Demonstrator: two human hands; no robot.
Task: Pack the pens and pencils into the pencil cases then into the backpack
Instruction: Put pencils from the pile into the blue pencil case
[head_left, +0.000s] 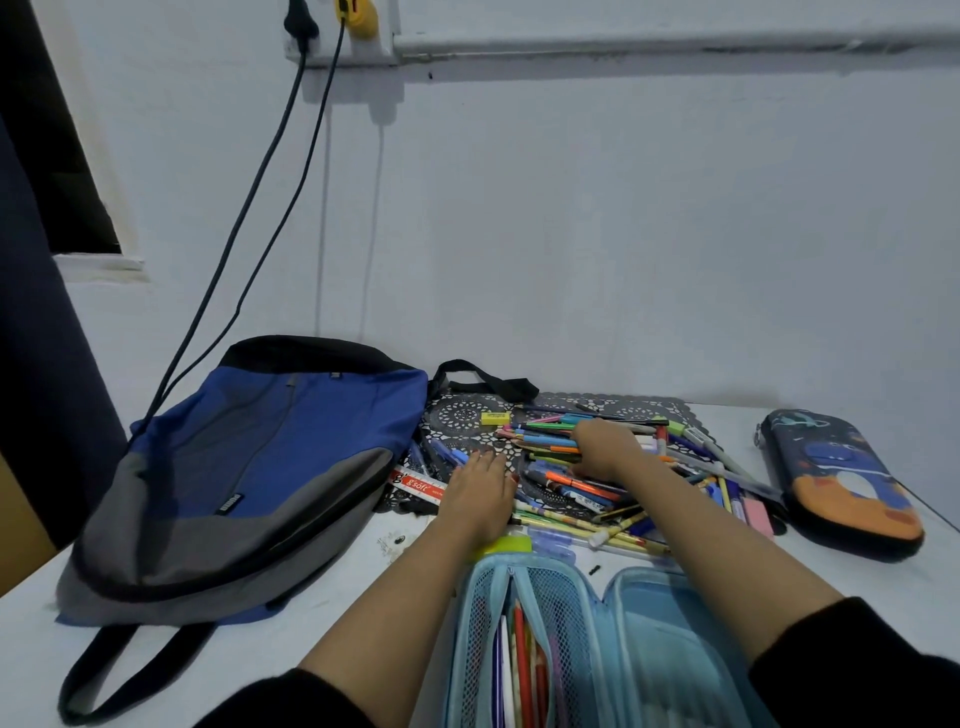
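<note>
A heap of pens and pencils (587, 483) lies on a black lace mat (462, 415) in the middle of the table. My right hand (605, 447) is curled round several coloured pens in the heap. My left hand (480, 486) rests flat with straight fingers on the mat beside a red and white ruler (418, 484). A light blue pencil case (582, 649) lies open at the near edge with several pencils inside. A dark blue and orange pencil case (841, 483) lies closed at the right. The blue and grey backpack (244, 478) lies flat at the left.
Two black cables (249, 208) hang from a wall socket (337, 31) down behind the backpack. A yellow eraser (495, 417) sits on the mat's far side and a pink eraser (759, 517) at the heap's right. A dark curtain (36, 338) hangs at the left.
</note>
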